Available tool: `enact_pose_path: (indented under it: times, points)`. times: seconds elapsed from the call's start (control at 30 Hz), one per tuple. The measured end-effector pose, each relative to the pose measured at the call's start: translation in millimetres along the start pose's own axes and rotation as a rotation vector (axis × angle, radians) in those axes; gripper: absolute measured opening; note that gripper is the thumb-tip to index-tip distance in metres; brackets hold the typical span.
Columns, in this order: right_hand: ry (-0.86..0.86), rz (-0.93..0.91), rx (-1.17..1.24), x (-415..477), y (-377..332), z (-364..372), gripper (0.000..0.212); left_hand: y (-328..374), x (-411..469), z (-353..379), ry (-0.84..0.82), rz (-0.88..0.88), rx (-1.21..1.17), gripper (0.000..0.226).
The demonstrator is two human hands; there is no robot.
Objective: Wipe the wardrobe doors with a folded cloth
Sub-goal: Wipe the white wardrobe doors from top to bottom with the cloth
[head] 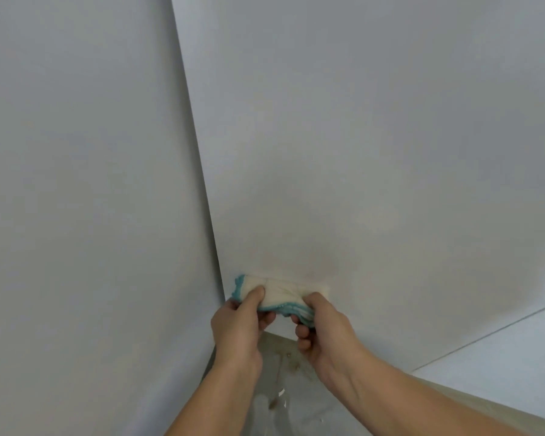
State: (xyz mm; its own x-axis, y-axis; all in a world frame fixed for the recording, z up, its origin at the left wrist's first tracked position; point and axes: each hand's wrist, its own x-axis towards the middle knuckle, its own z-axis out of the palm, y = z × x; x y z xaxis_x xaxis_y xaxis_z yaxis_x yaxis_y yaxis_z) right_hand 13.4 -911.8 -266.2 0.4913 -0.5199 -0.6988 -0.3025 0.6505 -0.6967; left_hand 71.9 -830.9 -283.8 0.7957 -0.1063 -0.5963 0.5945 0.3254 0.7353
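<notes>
A folded cream cloth with a teal stitched edge is held low in front of a plain white wardrobe door. My left hand pinches the cloth's left end, thumb on top. My right hand grips its right end, fingers curled under the folds. The cloth lies close to the door's bottom left corner; whether it touches the door I cannot tell. A second white door panel fills the left side, meeting the first along a dark vertical seam.
Below the doors is a strip of dull grey-beige floor with stains and small white flecks. At the lower right a thin dark line crosses another white panel.
</notes>
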Motion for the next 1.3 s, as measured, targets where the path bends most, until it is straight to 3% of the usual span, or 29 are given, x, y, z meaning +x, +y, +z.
enact_pose_path:
  times: [0.4,0.57,0.77,0.93,1.3]
  points:
    - [-0.225,-0.285,0.167,-153,-146,1,0.018,137,-149,80,-0.371,0.318,-0.165,0.006]
    - [-0.210,-0.379,0.103,-189,-184,-5,0.018,167,-181,106,-0.442,0.375,-0.180,0.005]
    - [-0.204,-0.383,-0.001,-184,-184,-9,0.024,157,-173,101,-0.434,0.317,-0.082,0.025]
    - [-0.193,-0.383,-0.029,-161,-166,-17,0.021,134,-154,94,-0.370,0.337,-0.017,0.019]
    - [-0.139,-0.219,-0.053,-71,-68,-52,0.027,26,-84,54,-0.232,0.166,0.121,0.015]
